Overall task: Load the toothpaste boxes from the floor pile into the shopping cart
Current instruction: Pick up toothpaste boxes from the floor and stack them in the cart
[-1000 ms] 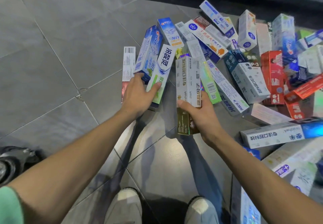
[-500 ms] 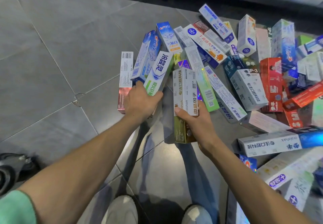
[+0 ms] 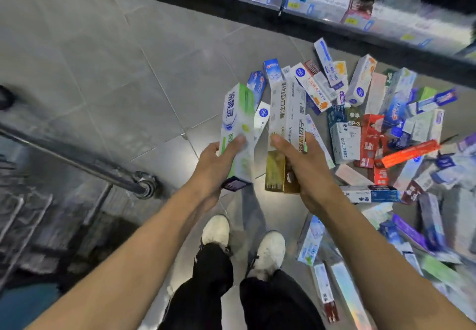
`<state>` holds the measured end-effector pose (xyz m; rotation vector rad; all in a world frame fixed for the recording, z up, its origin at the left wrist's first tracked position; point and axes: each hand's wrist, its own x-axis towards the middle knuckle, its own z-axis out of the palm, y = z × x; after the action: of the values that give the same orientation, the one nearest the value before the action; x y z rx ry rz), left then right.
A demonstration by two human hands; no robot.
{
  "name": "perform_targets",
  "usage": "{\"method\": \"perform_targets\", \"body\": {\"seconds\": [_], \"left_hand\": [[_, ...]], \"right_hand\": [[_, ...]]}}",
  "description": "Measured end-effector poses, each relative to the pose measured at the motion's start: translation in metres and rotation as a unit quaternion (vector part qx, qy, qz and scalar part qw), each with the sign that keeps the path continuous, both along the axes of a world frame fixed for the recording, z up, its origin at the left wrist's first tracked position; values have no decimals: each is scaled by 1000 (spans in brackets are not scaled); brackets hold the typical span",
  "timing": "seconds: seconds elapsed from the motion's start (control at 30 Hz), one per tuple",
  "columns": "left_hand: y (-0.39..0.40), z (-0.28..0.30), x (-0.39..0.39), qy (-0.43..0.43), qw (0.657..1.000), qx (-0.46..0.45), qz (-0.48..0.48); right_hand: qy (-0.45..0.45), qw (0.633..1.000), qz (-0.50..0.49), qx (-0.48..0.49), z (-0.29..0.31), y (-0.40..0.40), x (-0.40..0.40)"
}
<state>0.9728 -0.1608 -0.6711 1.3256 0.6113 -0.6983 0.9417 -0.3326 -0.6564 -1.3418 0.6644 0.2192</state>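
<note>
My left hand [image 3: 215, 166] grips a white and green toothpaste box [image 3: 238, 128], with more boxes stacked behind it, lifted off the floor. My right hand [image 3: 302, 167] grips two white and gold toothpaste boxes [image 3: 287, 121] side by side, also raised. The floor pile of toothpaste boxes [image 3: 381, 134] spreads to the right of my hands, in many colours. The shopping cart [image 3: 64, 190] stands at the left edge, with its metal frame and a wheel [image 3: 146, 184] in view; the basket is blurred.
A store shelf [image 3: 360, 12] with products runs along the top right, just behind the pile. My two white shoes [image 3: 243, 239] stand on the grey tiled floor [image 3: 116, 77] below my hands. More boxes [image 3: 334, 278] lie by my right foot.
Both hands have lifted their boxes up off the floor. The view has risen and swung left, so the cart frame and the shelf now show.
</note>
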Motion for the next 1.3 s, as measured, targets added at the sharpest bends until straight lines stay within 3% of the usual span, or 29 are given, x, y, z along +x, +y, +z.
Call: {"method": "perform_targets", "body": {"seconds": [0.1,0.23,0.37,0.47,0.6,0.83,1.03,1.17,1.3], "left_hand": [[16,101,-10,4,999,-49,4],[46,207,-10,-44,999,-17,24],[81,298,-3,-38,992,-47,113],[114,359,-3,-47,982,-87,158],[175,402,-22,-102,967,-63,225],[294,406,-90,-107,918,27,382],[362,369,-135,-39,883,100,457],[376,328,-153,17,877,164,451],[379,292,-151,76,898,222,372]], "right_hand": [[-1,1000,23,14,92,18,8],[3,998,64,17,206,48,27],[-39,991,125,-15,303,90,47],[-67,984,164,-15,361,132,55],[-79,970,228,-27,404,195,55],[-65,927,368,-36,425,314,34],[-35,880,467,-75,397,400,20],[-19,865,486,-118,358,431,17],[-13,840,517,-165,319,443,28]]}}
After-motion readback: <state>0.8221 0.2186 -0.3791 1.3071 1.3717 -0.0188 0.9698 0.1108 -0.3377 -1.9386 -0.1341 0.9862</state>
